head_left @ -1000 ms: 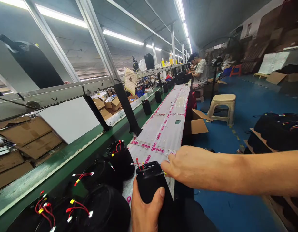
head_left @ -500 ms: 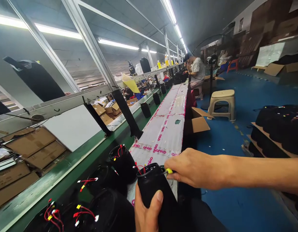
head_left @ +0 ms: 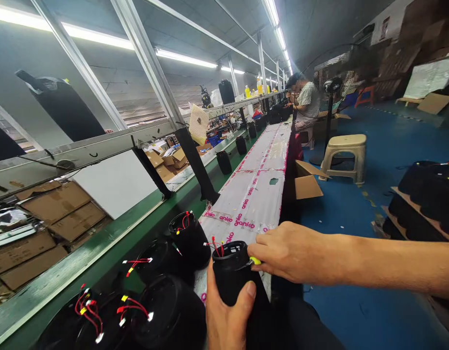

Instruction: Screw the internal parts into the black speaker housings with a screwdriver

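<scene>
A black cylinder [head_left: 230, 279] with an open top and red wires with small connectors stands tilted in front of me. My left hand [head_left: 230, 311] is wrapped round its lower side, thumb in front. At the right of its rim, my right hand [head_left: 273, 250] grips a small tool with a yellow handle [head_left: 255, 261]; the tool's tip against the rim is hard to make out. Beside it on the left is another black cylinder [head_left: 190, 243] with red wires. Several more black cylinders [head_left: 169, 311] with red, yellow and white connectors lie at the lower left.
A bench covered in printed white sheet [head_left: 246, 194] runs ahead beside a green conveyor [head_left: 137, 218]. A person [head_left: 307, 102] sits further along. A beige stool [head_left: 344, 146], an open carton [head_left: 308, 187] and stacked black items [head_left: 424, 194] stand at the right.
The view has shifted slightly, moving the surroundings right. The held cylinder looks more upright, and my right hand is closer against its rim.
</scene>
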### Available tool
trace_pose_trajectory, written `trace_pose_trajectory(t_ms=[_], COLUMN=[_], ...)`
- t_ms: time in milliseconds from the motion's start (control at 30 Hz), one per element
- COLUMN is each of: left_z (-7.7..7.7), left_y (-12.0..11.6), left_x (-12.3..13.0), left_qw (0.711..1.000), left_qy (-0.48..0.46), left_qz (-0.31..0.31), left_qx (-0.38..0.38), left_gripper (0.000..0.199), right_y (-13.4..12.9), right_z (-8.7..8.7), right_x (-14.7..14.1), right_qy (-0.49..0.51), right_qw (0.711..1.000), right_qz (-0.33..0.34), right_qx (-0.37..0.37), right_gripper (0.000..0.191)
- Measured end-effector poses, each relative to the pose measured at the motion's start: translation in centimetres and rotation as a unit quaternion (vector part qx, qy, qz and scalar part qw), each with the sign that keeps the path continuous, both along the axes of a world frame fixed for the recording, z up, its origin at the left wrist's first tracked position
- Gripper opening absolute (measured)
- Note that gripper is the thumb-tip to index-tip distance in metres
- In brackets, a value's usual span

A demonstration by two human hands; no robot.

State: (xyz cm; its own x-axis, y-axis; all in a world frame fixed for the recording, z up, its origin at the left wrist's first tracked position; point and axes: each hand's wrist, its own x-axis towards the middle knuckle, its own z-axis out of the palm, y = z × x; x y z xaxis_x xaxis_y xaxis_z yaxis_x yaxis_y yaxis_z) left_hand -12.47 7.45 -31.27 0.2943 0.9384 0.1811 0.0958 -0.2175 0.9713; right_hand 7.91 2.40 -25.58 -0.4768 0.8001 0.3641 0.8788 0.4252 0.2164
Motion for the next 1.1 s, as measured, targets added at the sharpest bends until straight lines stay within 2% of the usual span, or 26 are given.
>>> trace_pose_trajectory(t_ms=[167, 367, 600, 933, 1100], left_z=[0.01, 0.23, 0.39, 0.28, 0.21], left_y=[-0.19, -0.42, -0.34, -0.46, -0.59], left_x=[0.11, 0.23, 0.27, 0.39, 0.55], left_qw=[1.000, 1.000, 1.000, 1.000, 0.999], left_qy=[0.002, 0.005, 0.014, 0.006, 0.010], left_qz=[-0.007, 0.011, 0.008, 0.010, 0.043], left_qx=[0.002, 0.005, -0.002, 0.002, 0.004], left_gripper=[0.086, 0.085, 0.084, 0.082, 0.085], right_y=[-0.56, -0.30, 0.11, -0.04, -0.37], right_z=[0.10, -0.36, 0.19, 0.16, 0.55], right_x=[-0.20, 0.08, 0.51, 0.14, -0.19], right_qy=[-0.006, 0.051, 0.033, 0.014, -0.007], right_qw=[1.000, 0.998, 0.999, 1.000, 1.000], right_qz=[-0.005, 0.020, 0.035, 0.018, -0.007], right_qx=[0.004, -0.005, -0.021, -0.019, -0.016], right_gripper=[0.017, 0.018, 0.020, 0.022, 0.020])
